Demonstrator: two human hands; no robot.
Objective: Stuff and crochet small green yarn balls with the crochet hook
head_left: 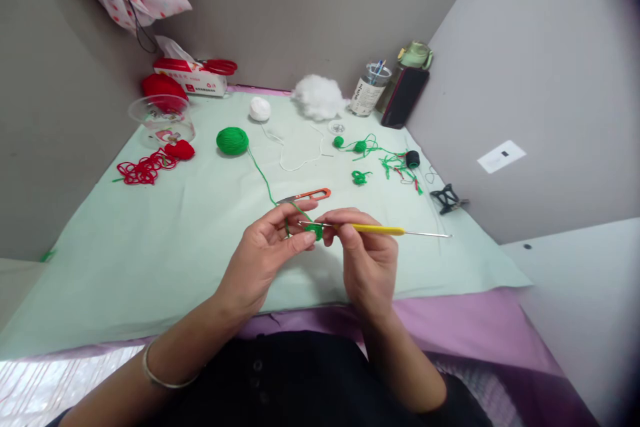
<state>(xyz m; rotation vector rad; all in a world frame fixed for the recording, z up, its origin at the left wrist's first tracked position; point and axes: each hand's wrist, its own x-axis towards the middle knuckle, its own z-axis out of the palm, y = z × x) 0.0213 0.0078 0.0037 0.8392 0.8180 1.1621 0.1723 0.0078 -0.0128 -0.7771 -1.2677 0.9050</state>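
Observation:
Between the thumb and fingers of my left hand (267,250) is a small green crochet piece (314,232). Green yarn loops around that hand's fingers and runs back to a green yarn ball (233,141). My right hand (367,253) grips a crochet hook by its yellow handle (377,229); the metal tip meets the green piece, and a second thin metal end points right. Just beyond my left fingertips, orange-handled thread snips (320,194) lie on the cloth, their blades partly hidden.
At the left are red yarn (143,168), a clear plastic cup (165,123) and a tissue box (200,80) with red scissors (220,67). White stuffing (319,97), a pen cup (369,92) and a phone (406,99) stand behind. Green scraps (360,177) and a black stand (449,199) lie right.

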